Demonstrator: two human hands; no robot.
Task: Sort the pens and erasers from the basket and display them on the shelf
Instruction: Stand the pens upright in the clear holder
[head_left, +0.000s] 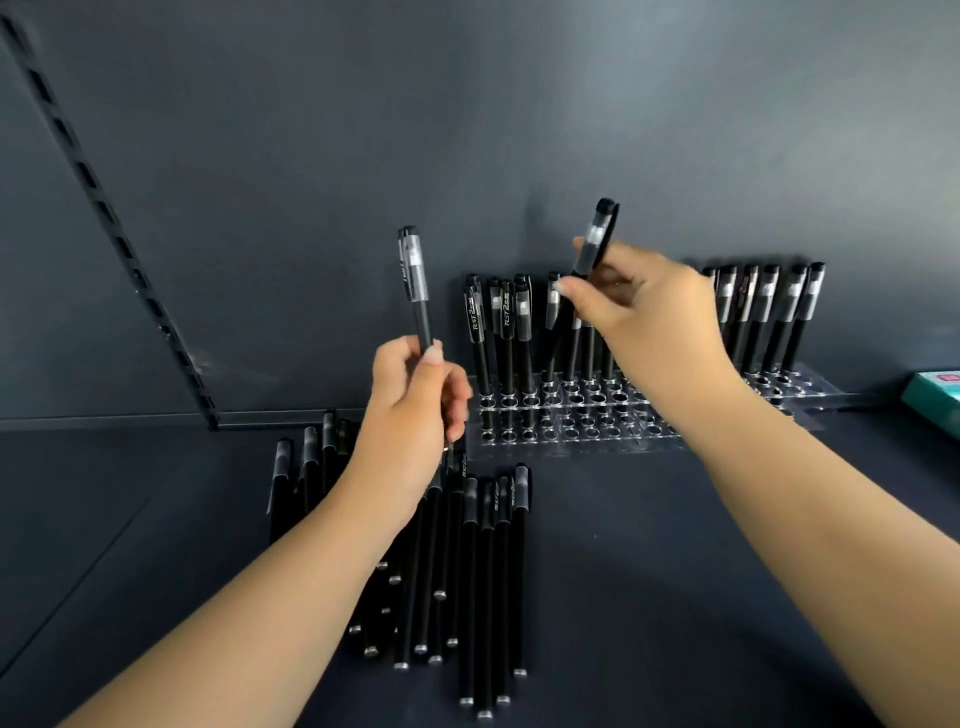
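The left hand (415, 395) grips one black pen (415, 280) upright by its lower barrel, fingers curled around it, above a pile of loose pens (467, 571) lying flat on the dark shelf (675, 571); I count more than ten in the pile, but the arm hides some. At about two o'clock from it, the right hand (649, 322) pinches a second pen (597, 239) between thumb and fingers, tilted over the clear pen rack (571, 415). In the rack four or five pens stand at the left, about four behind the hand and six at the right, and one teal box (935, 395) lies at three o'clock.
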